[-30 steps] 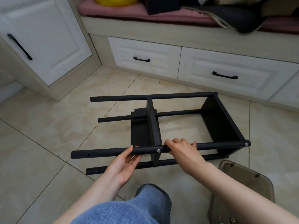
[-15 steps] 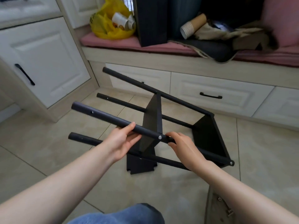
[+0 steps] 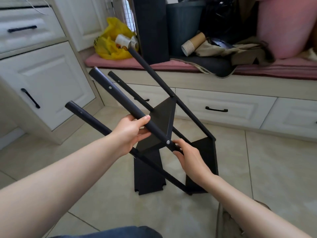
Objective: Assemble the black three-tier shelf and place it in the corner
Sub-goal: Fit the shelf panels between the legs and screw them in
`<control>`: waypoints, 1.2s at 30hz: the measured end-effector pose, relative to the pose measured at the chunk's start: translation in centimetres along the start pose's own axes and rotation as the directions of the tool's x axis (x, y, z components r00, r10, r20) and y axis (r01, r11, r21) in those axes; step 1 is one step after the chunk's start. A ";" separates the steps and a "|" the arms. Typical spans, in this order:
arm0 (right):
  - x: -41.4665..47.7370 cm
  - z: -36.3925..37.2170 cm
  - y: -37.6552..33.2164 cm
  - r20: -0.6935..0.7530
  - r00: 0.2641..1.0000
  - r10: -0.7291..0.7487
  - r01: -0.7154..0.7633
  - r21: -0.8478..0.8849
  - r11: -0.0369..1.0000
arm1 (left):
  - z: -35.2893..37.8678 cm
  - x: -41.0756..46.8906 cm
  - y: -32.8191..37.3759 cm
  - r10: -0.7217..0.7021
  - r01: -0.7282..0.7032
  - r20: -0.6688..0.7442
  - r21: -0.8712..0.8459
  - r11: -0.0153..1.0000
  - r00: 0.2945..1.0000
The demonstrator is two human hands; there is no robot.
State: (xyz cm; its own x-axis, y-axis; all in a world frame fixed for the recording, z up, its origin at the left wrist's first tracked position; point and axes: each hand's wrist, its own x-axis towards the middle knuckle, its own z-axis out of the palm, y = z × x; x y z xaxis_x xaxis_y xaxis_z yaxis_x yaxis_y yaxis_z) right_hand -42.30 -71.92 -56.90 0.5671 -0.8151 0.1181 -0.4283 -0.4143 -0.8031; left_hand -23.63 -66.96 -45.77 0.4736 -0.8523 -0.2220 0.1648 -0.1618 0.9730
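Black shelf [image 3: 164, 117] aslant, long axis up-left, base down-right

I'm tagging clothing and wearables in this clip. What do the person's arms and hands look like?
The left forearm and right forearm are bare as far as the frame shows, with no sleeves in view. The left hand and right hand wear no gloves, and no ring, watch or bracelet shows.

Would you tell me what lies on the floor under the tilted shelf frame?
A black notched panel lies flat on the tiles under the frame. Its far end is covered by the middle board and a pole.
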 end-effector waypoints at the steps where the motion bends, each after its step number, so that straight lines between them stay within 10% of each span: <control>1: -0.1 0.0 0.0 0.015 1.000 0.001 -0.001 0.010 1.000 | 0.1 -0.2 0.1 0.013 -0.013 0.004 0.015 1.000 1.000; 36: -15.2 -5.6 1.8 0.077 0.991 0.107 -0.102 -0.070 0.992 | 9.8 -13.9 -0.6 0.166 -0.345 0.421 0.395 0.852 0.892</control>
State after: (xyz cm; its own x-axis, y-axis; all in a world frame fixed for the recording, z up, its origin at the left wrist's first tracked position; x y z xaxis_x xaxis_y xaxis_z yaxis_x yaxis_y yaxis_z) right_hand -55.67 -62.55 -56.88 0.5706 -0.8211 -0.0140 -0.5319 -0.3565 -0.7681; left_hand -38.81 -59.95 -42.61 0.0853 -0.9963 -0.0099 -0.3647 -0.0405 0.9303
